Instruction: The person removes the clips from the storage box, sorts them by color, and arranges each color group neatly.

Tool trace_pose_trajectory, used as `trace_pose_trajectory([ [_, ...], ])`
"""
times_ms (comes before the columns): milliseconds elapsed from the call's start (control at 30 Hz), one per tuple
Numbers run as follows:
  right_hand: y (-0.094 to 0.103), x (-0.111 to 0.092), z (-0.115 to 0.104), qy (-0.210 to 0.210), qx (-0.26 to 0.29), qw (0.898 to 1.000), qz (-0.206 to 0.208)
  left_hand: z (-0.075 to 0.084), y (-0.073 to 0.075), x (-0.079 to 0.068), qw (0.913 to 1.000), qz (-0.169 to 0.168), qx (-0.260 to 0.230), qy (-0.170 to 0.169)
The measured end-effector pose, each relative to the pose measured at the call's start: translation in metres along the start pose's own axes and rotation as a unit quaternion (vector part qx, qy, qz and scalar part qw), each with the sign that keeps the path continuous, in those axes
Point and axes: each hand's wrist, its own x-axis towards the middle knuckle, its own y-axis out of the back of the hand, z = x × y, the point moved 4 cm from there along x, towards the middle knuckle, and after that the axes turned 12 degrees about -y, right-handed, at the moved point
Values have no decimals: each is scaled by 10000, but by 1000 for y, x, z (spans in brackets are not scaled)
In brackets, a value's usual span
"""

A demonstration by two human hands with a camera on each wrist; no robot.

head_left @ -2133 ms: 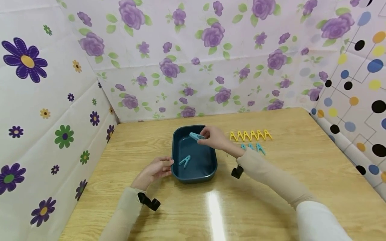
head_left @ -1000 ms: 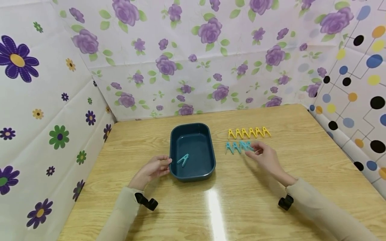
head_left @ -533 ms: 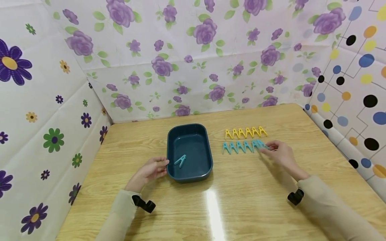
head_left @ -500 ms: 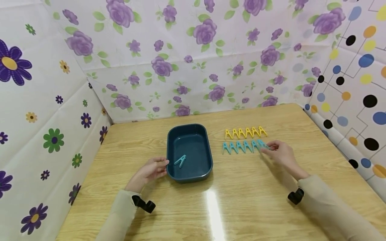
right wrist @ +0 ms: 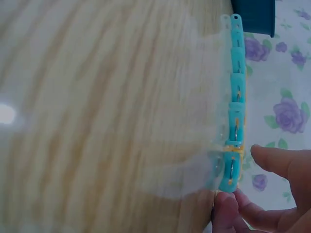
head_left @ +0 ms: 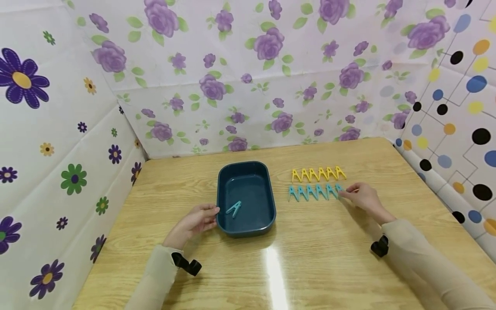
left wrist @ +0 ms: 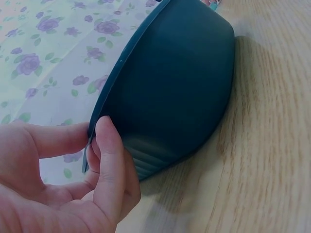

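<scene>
A dark blue plastic bin (head_left: 248, 202) stands left of centre on the table, with one blue clothespin (head_left: 234, 208) lying inside. My left hand (head_left: 195, 221) pinches the bin's left rim; the left wrist view shows fingers on both sides of that rim. Right of the bin, several blue clothespins (head_left: 309, 193) stand in a row, legs spread. At the row's right end, my right hand (head_left: 364, 198) pinches the last clothespin (right wrist: 232, 170) low down between thumb and a finger, with another finger held apart. These fingertips partly cover it in the head view.
Several yellow clothespins (head_left: 317, 174) stand in a parallel row just behind the blue ones. The wooden table (head_left: 310, 258) meets flowered cloth (head_left: 248, 107) at the back and patterned cloth on both sides.
My right hand has moved from above the bin to the right end of the blue row, adding clothespins there. The last one now stands in line. My left hand stays at the rim.
</scene>
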Motion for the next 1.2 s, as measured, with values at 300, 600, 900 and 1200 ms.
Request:
trace_pose_trajectory([
  [300, -1, 1, -11, 326, -201, 9991, -190, 4, -1, 1, 9999, 71, 102, 76],
  [600, 1, -2, -22, 629, -503, 9965, 226, 5, -1, 0, 9999, 56, 96, 77],
  [900, -4, -9, -39, 940, -249, 9944, 413, 4, -2, 0, 9999, 49, 108, 83],
  [1200, -12, -11, -46, 982, -139, 9947, 265, 3, -1, -1, 9999, 28, 138, 62],
])
